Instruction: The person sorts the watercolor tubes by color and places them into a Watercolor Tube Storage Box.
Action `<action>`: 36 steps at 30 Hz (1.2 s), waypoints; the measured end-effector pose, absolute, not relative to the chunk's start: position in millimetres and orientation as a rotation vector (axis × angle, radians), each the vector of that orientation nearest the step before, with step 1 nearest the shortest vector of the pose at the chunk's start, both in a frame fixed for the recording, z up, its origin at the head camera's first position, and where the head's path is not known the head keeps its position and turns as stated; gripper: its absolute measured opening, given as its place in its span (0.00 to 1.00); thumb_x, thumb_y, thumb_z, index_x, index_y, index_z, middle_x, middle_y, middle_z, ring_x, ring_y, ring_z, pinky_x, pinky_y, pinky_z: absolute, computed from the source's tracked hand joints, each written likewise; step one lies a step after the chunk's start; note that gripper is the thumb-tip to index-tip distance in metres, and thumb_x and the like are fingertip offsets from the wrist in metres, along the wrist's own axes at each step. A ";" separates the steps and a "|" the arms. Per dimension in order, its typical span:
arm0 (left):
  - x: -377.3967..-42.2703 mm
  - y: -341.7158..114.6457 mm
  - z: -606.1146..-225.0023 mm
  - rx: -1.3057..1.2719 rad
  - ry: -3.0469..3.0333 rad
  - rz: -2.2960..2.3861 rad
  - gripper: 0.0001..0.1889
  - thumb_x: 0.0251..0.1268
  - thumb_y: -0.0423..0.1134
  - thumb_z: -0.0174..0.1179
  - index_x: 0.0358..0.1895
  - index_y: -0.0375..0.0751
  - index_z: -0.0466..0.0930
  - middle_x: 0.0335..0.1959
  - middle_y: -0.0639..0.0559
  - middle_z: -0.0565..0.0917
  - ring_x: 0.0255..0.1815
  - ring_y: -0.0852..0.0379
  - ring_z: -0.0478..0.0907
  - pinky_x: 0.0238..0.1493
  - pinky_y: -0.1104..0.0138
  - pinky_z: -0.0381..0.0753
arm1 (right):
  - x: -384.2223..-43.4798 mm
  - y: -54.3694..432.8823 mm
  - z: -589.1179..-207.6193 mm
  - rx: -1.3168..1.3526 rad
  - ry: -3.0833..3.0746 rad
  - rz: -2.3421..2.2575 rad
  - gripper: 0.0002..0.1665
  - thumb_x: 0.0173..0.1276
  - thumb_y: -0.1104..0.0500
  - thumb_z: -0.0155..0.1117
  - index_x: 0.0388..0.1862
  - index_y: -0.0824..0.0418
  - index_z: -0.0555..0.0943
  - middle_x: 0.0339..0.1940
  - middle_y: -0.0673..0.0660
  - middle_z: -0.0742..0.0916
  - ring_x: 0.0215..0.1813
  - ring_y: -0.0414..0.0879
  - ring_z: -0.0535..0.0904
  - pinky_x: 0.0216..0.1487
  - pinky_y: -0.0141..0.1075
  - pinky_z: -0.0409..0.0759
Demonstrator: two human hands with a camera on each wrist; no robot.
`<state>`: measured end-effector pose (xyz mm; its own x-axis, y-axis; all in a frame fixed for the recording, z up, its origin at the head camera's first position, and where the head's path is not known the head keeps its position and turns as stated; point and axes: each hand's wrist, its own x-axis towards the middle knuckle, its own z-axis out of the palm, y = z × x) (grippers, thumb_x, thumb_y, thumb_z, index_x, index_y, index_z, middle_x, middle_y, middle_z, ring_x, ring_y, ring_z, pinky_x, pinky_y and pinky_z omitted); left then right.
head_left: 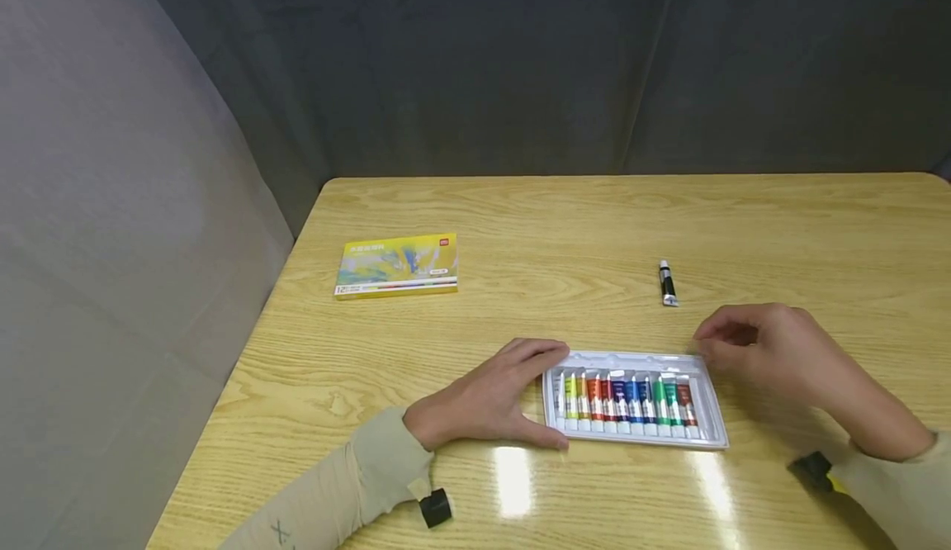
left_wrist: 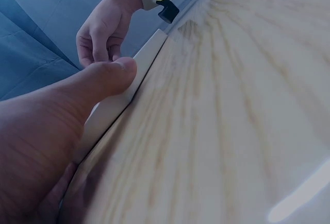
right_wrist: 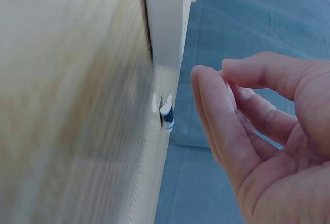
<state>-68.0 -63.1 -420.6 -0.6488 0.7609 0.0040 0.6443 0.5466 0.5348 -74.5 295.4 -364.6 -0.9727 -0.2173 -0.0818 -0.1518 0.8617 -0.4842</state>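
Observation:
A white plastic tray [head_left: 631, 444] of paint tubes lies on the table, its several tubes in a row from white and yellow through red and blue to green and brown. My left hand [head_left: 498, 397] grips the tray's left end, thumb along the front edge and fingers at the back corner. In the left wrist view, the thumb [left_wrist: 116, 77] presses against the tray's side. Just off the tray's back right corner is my right hand [head_left: 780, 356], fingers curled and tips meeting the thumb. Nothing shows between its fingertips [right_wrist: 206, 74]. Beyond it lies a black paint tube [head_left: 668, 284].
A yellow paint box [head_left: 397, 265] with a printed cover lies at the back left of the wooden table [head_left: 520, 228]. Dark cloth [head_left: 475, 63] hangs behind the table, and grey cloth [head_left: 111, 244] hangs along its left side.

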 end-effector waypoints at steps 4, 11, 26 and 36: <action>-67.6 -64.1 -421.8 1.178 2.553 0.753 0.58 0.53 0.70 0.72 0.83 0.49 0.55 0.83 0.54 0.61 0.83 0.56 0.59 0.82 0.59 0.66 | -90.6 298.6 -362.9 -0.257 2.890 -0.727 0.09 0.69 0.51 0.73 0.41 0.54 0.89 0.37 0.51 0.91 0.34 0.35 0.79 0.32 0.28 0.76; -67.0 -63.7 -422.5 1.191 2.557 0.759 0.58 0.53 0.70 0.72 0.83 0.49 0.55 0.83 0.55 0.61 0.83 0.57 0.59 0.82 0.60 0.66 | -115.3 300.1 -363.7 -0.276 2.949 -0.698 0.09 0.70 0.52 0.72 0.41 0.56 0.89 0.36 0.54 0.90 0.34 0.41 0.78 0.31 0.29 0.74; -67.9 -62.7 -420.5 1.192 2.559 0.741 0.58 0.53 0.69 0.72 0.83 0.49 0.56 0.82 0.55 0.62 0.82 0.57 0.60 0.82 0.61 0.67 | -138.7 292.7 -370.7 -0.707 3.159 -0.465 0.14 0.60 0.66 0.77 0.46 0.60 0.89 0.48 0.62 0.91 0.43 0.56 0.89 0.41 0.54 0.89; -68.5 -64.0 -421.0 1.199 2.554 0.748 0.58 0.54 0.69 0.72 0.83 0.49 0.56 0.82 0.55 0.62 0.82 0.58 0.60 0.82 0.62 0.67 | -153.4 294.3 -383.3 -1.163 3.138 -0.309 0.18 0.50 0.75 0.77 0.39 0.60 0.90 0.43 0.60 0.91 0.46 0.58 0.88 0.44 0.55 0.88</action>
<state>-68.5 -64.0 -421.0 -0.6420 0.7665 0.0153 0.6536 0.5367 0.5336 -153.4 294.3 -383.3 -0.7393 -0.6186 0.2662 -0.6586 0.7465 -0.0943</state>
